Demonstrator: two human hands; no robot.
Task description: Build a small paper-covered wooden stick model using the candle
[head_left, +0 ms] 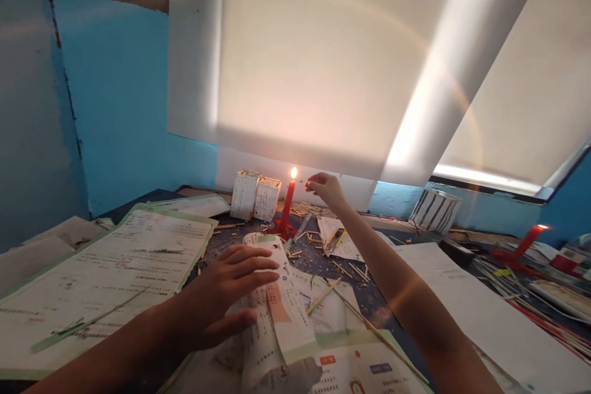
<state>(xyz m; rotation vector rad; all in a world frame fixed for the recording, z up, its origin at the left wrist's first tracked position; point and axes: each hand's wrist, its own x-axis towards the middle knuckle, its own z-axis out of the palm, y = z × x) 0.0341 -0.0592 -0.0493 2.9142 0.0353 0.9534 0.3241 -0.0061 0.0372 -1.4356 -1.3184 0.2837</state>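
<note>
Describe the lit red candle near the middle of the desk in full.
The red candle is slim, waxy and smooth, standing nearly upright with a slight lean on a red base amid scattered sticks. Its flame burns at the top. It stands just right of two small white boxes. The right hand holds a thin stick close beside the flame; whether it touches cannot be told.

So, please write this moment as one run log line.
left hand: flat on paper strip | right hand: thin stick beside lit candle
</note>
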